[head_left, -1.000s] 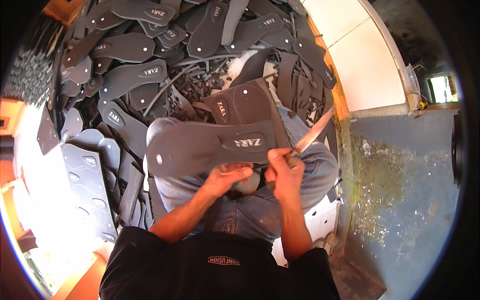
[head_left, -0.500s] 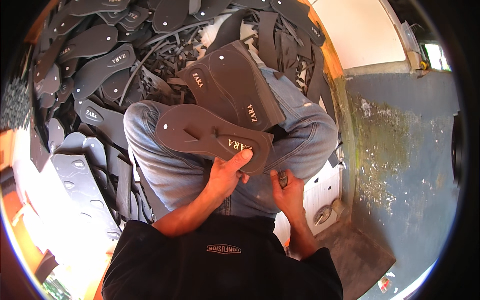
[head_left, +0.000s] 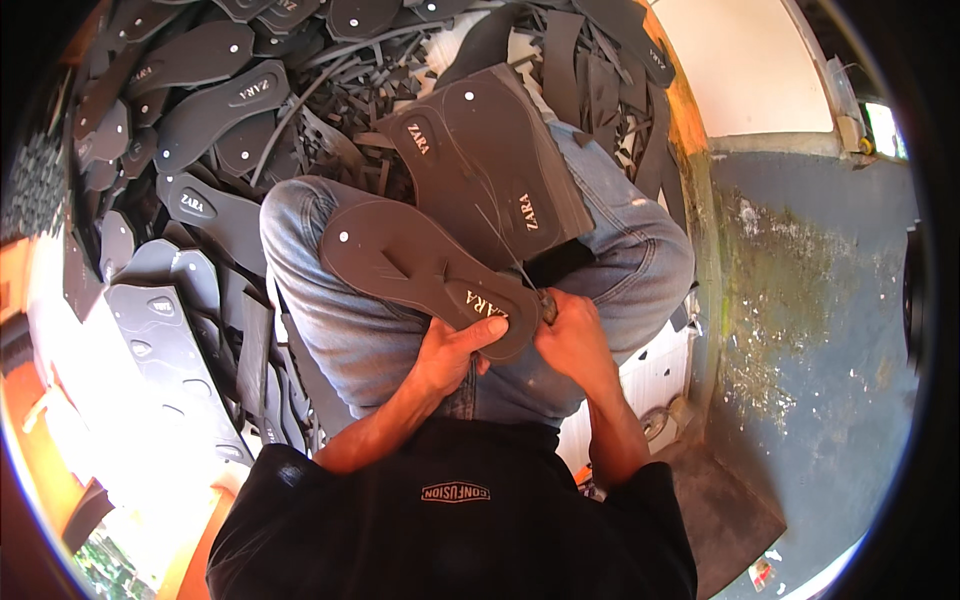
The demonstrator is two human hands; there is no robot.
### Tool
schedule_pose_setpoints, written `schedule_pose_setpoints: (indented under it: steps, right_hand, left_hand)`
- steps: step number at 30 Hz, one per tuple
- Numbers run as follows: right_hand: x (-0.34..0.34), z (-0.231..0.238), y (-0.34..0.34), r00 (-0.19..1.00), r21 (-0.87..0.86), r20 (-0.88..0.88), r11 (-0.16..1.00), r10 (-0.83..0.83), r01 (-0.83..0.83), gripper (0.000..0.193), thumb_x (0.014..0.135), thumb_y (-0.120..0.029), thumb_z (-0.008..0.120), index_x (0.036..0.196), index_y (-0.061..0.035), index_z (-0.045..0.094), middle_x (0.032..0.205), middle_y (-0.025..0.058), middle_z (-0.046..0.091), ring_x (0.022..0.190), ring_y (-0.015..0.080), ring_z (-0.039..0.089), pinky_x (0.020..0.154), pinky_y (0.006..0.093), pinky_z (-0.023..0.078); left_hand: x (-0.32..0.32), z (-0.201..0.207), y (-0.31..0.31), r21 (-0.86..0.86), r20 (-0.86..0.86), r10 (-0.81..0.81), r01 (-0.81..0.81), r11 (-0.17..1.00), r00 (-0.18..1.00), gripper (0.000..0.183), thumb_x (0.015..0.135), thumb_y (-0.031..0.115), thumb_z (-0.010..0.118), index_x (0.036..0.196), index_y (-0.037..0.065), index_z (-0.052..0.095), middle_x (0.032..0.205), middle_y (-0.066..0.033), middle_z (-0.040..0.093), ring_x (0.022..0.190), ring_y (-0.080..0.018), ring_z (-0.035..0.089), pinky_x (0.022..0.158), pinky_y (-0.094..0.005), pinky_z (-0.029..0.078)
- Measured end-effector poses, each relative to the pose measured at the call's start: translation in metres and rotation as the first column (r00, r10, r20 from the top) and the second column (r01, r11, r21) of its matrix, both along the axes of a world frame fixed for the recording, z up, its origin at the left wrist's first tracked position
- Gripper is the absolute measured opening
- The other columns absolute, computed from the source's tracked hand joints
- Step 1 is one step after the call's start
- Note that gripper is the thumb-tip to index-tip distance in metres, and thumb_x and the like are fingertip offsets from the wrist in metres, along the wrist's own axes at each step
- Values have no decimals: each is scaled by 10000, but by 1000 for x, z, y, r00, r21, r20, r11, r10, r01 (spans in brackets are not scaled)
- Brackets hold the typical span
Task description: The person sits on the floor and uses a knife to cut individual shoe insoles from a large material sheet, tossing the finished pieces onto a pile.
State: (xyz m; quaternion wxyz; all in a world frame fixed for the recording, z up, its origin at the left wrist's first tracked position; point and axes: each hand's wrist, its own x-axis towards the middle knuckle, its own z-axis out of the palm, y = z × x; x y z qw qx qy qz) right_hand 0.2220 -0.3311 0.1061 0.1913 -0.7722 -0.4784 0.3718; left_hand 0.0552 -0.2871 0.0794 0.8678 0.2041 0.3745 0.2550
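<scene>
- Sole (head_left: 395, 250): dark, flat, smoothly curved, its rounded end clamped in the left fingers (head_left: 486, 330), thumb on top.
- Right fingers (head_left: 562, 312): wrapped round a knife (head_left: 547, 304).
- Stack (head_left: 475, 165): dark, angular sheets.

R-side bkgd: blue-grey wall (head_left: 850, 330) w/ green-brown stains (head_left: 775, 265), 1 white panel (head_left: 745, 75) above.
Orange strip (head_left: 688, 120) along panel's L edge; dk-brown flat slab (head_left: 725, 510) btm R, beside wall.

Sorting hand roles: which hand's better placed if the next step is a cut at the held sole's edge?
Right hand, most likely: it grips the knife right by the near end of the dark sole. The left hand is occupied holding that end, thumb on top.
</scene>
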Motion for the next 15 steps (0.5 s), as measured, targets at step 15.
schedule_pose_setpoints:
  steps: [15]
  right_hand:
    - [-4, -26, -17, 954, 161, 23, 943, -298, 291, 279, 834, -201, 631, 691, 18, 533, 549, 172, 522, 512, 366, 522, 510, 420, 402]
  left_hand:
    - [-31, 97, 311, 749, 134, 692, -530, 398, 709, 277, 837, 240, 635, 989, 10, 608, 833, -75, 627, 716, -138, 573, 665, -250, 464]
